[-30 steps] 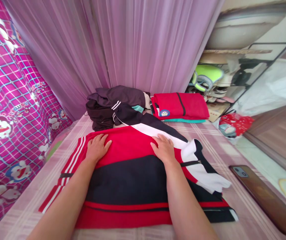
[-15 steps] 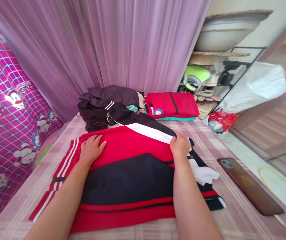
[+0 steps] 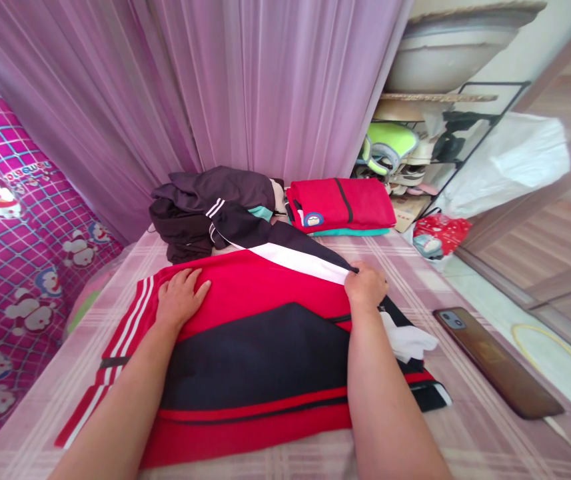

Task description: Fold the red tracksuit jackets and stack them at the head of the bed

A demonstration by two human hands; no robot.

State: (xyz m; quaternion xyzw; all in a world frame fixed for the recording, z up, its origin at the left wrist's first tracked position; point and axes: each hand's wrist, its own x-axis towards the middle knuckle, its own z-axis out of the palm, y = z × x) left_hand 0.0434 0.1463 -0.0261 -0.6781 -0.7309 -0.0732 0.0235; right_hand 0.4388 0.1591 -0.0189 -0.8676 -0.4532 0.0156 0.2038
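A red, black and white track jacket (image 3: 260,357) lies spread on the checked cloth in front of me, its striped red hem at the left. My left hand (image 3: 181,298) rests flat on the red part near that hem, fingers stretched out. At the jacket's right side my right hand (image 3: 366,283) pinches the edge where the black and white sleeve meets the body. That sleeve reaches back and left, its striped cuff lying against a dark pile of clothes (image 3: 215,193). Some white cloth (image 3: 410,341) shows beyond my right forearm, which hides part of the jacket.
A folded red garment (image 3: 365,200) on a teal one lies at the back. A phone (image 3: 498,360) with a cable lies on the right of the checked cloth (image 3: 405,263). A purple curtain (image 3: 265,87) hangs behind, a shoe rack (image 3: 465,160) stands at the back right.
My right hand has moved slightly to the right, drawing the jacket's edge with it. My left hand stays in place on the jacket. The view has shifted slightly.
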